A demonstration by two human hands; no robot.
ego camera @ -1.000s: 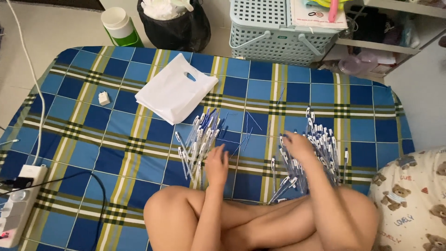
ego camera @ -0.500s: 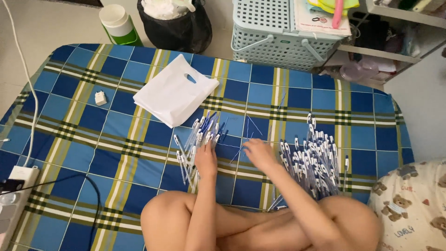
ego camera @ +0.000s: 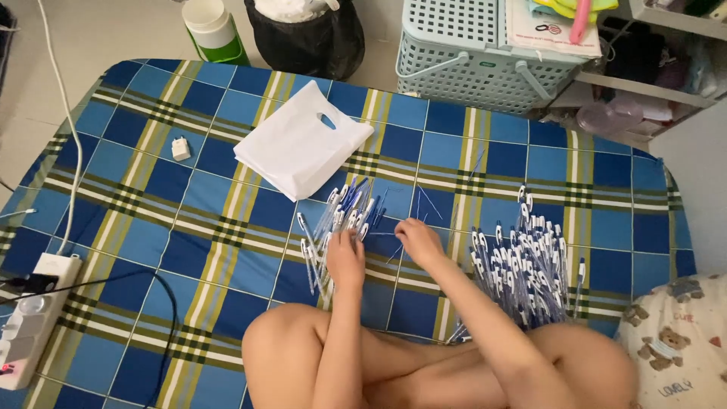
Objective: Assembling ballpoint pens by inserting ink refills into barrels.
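Two bare hands work at mid-mattress: the left hand rests on a small pen pile, fingers loosely curled; the right hand pinches a thin refill. A larger pen heap lies toward the blue plaid mattress's right edge, a white plastic bag beyond.

Both forearms reach forward over crossed bare legs, the left hand palm down with fingers spread, the right hand close beside it, fingers curled.
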